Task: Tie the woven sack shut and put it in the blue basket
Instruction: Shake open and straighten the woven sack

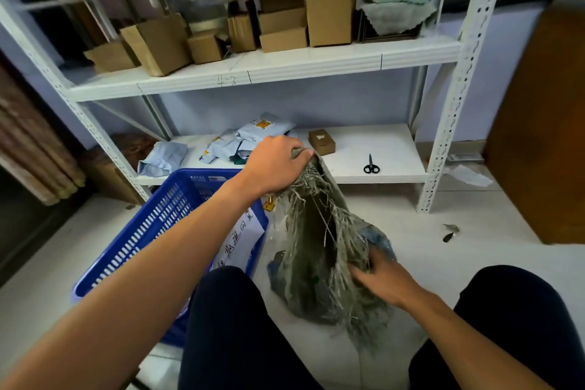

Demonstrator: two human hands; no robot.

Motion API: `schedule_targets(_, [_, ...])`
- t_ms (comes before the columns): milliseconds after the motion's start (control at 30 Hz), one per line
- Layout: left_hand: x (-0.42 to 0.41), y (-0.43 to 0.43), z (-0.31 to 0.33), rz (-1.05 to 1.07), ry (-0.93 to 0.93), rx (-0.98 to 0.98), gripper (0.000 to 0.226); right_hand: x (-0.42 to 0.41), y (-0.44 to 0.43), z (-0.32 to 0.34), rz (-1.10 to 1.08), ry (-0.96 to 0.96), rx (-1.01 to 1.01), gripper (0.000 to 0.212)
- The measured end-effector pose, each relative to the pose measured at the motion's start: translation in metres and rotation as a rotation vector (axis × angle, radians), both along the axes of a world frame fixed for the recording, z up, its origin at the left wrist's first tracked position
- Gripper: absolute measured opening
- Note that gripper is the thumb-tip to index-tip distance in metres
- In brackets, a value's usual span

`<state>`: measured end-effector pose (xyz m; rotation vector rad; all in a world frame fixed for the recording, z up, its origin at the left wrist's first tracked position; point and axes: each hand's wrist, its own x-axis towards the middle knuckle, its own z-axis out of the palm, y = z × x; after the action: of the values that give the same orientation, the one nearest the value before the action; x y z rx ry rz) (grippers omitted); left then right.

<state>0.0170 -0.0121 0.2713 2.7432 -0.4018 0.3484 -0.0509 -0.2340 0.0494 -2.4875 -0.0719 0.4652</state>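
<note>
Holding the sack (311, 250) up by one edge looks risky to me; your left hand (275, 165) has its fingers curled tight round the top of the mouth, and your right hand (384, 280) is sunk in the frayed strands lower down; can't tell if it's gripping or just pressing. The mouth gapes and isn't tied yet, so a tilt could spill it; that loose weave could also tear or pull out once you knot it. The sack sits on the floor between your knees, just right of the basket (152, 215). Something blue shows at the sack's side, but I can't make out what it is; the basket already holds a white parcel (242, 242) with handwriting.
</note>
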Motion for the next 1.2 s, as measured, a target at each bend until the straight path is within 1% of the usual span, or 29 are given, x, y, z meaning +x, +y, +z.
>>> schedule_targets(33, [0.001, 0.000, 0.000, 0.019, 0.006, -0.042, 0.047, -0.003, 0.003, -0.003, 0.042, 0.036, -0.014, 0.096])
schedule_targets(100, [0.002, 0.000, -0.001, 0.047, 0.020, -0.116, 0.051, -0.007, 0.009, -0.011, 0.115, 0.070, -0.103, 0.113])
schedule_targets(133, [0.003, 0.000, -0.002, 0.053, 0.034, -0.153, 0.051, -0.010, 0.012, -0.015, 0.142, 0.072, -0.158, 0.116])
schedule_targets(167, [0.003, 0.000, -0.002, 0.056, 0.050, -0.186, 0.051, -0.010, 0.014, -0.020, 0.161, 0.055, -0.209, 0.112])
schedule_targets(200, [0.002, -0.001, -0.003, 0.054, 0.064, -0.207, 0.051, -0.010, 0.015, -0.025, 0.179, 0.022, -0.252, 0.098])
schedule_targets(267, [0.000, -0.002, -0.003, 0.044, 0.076, -0.207, 0.052, -0.007, 0.014, -0.031, 0.212, -0.059, -0.303, 0.057])
schedule_targets(300, [-0.001, -0.003, -0.003, 0.035, 0.082, -0.201, 0.052, -0.006, 0.013, -0.031, 0.218, -0.088, -0.311, 0.043])
schedule_targets(333, [-0.002, -0.004, -0.003, 0.029, 0.083, -0.196, 0.052, -0.004, 0.012, -0.029, 0.208, -0.110, -0.308, 0.034])
schedule_targets(367, [-0.003, -0.004, -0.003, 0.027, 0.085, -0.197, 0.051, -0.002, 0.010, -0.027, 0.186, -0.135, -0.291, 0.031])
schedule_targets(400, [-0.003, -0.005, -0.003, 0.026, 0.086, -0.201, 0.051, -0.002, 0.010, -0.024, 0.155, -0.156, -0.262, 0.033])
schedule_targets(433, [-0.002, -0.005, -0.002, 0.035, 0.092, -0.211, 0.050, -0.002, 0.010, -0.021, 0.118, -0.177, -0.234, 0.040])
schedule_targets(500, [-0.001, -0.005, -0.002, 0.063, 0.138, -0.294, 0.045, -0.002, 0.013, -0.013, 0.037, -0.239, -0.172, 0.062])
schedule_targets(600, [-0.002, -0.012, 0.001, 0.130, 0.346, -0.640, 0.036, -0.003, 0.022, 0.001, 0.016, -0.251, -0.122, 0.097])
schedule_targets(633, [-0.004, -0.016, 0.003, 0.144, 0.406, -0.719, 0.033, -0.006, 0.026, 0.006, 0.046, -0.232, -0.127, 0.101])
schedule_targets(667, [-0.007, -0.019, 0.005, 0.145, 0.455, -0.750, 0.031, -0.009, 0.030, 0.008, 0.083, -0.208, -0.147, 0.102])
schedule_targets(733, [-0.012, -0.026, 0.006, 0.098, 0.524, -0.732, 0.027, -0.017, 0.038, 0.008, 0.106, -0.164, -0.188, 0.098])
schedule_targets(800, [-0.015, -0.030, 0.005, 0.032, 0.566, -0.686, 0.024, -0.018, 0.038, 0.002, 0.063, -0.148, -0.228, 0.093])
schedule_targets(900, [-0.016, -0.033, 0.004, -0.048, 0.587, -0.622, 0.023, -0.012, 0.024, -0.009, -0.029, -0.156, -0.235, 0.114])
schedule_targets(933, [-0.015, -0.033, 0.004, -0.061, 0.577, -0.615, 0.025, -0.008, 0.018, -0.011, -0.058, -0.148, -0.231, 0.114])
schedule_targets(967, [-0.014, -0.031, 0.004, -0.064, 0.565, -0.615, 0.028, -0.005, 0.013, -0.014, -0.095, -0.125, -0.226, 0.107])
schedule_targets(1033, [-0.011, -0.024, 0.004, -0.053, 0.541, -0.643, 0.031, -0.001, 0.002, -0.014, -0.152, -0.086, -0.205, 0.086])
schedule_targets(1133, [-0.008, -0.006, 0.003, 0.012, 0.535, -0.763, 0.030, 0.005, -0.008, -0.016, -0.184, 0.006, -0.229, 0.081])
schedule_targets(1200, [-0.005, 0.009, 0.002, 0.084, 0.485, -0.751, 0.032, 0.011, -0.018, -0.015, -0.193, 0.049, -0.224, 0.062])
